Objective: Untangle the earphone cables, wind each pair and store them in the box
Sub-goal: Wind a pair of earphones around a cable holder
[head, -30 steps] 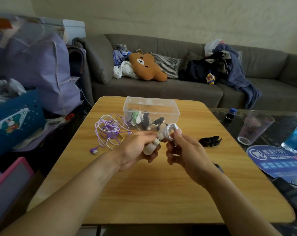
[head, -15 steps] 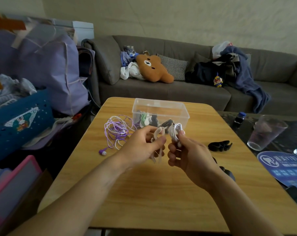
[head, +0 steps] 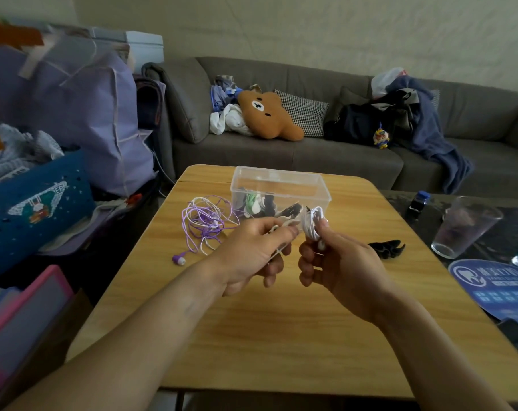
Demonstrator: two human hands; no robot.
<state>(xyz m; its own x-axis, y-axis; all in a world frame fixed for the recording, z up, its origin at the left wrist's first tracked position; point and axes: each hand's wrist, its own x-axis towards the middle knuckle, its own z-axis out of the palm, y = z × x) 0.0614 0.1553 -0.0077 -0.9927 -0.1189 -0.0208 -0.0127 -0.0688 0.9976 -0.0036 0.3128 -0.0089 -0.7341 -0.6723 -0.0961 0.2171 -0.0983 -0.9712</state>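
Currently both hands are working just above the wooden table [head: 281,336]. The right hand [head: 335,262] is clamping a white coil of earphone cable [head: 311,223] between thumb and curled fingers; the left hand [head: 252,253], close beside it, is pinching a pale strip [head: 284,225], possibly a tie, though I cannot tell what it is.

Risk 1: the coil is bulging loosely above the right fingers, so loops are likely springing open if the pinch is easing while the strip is going round.

Risk 2: a free end is dangling below the right hand and could be snagging.

Just beyond the hands, the clear box [head: 281,179] is sitting open with several wound pairs inside. Beyond and outward of the left hand, the purple and white earphones [head: 204,223] are lying tangled; a careless left wrist could be dragging them.
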